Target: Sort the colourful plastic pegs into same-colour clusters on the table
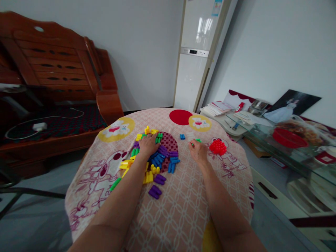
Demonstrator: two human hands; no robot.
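Observation:
My left hand rests with fingers spread on a heap of plastic building pieces in yellow, green, purple and blue. Green pieces lie just beside its fingertips, with blue pieces near the wrist. Over to the right, my right hand is closed, its fingers pinched at a small green piece that they partly hide. White pieces lie just past those fingers, and a pair of blue pieces is a little to the left. A red cluster of small pieces sits right of this hand.
A patterned cloth covers the round table. Purple pieces lie nearer me. On the right, a glass-topped cabinet bears papers, a red bowl and bags. A wooden bench stands at left, a tall white air conditioner behind.

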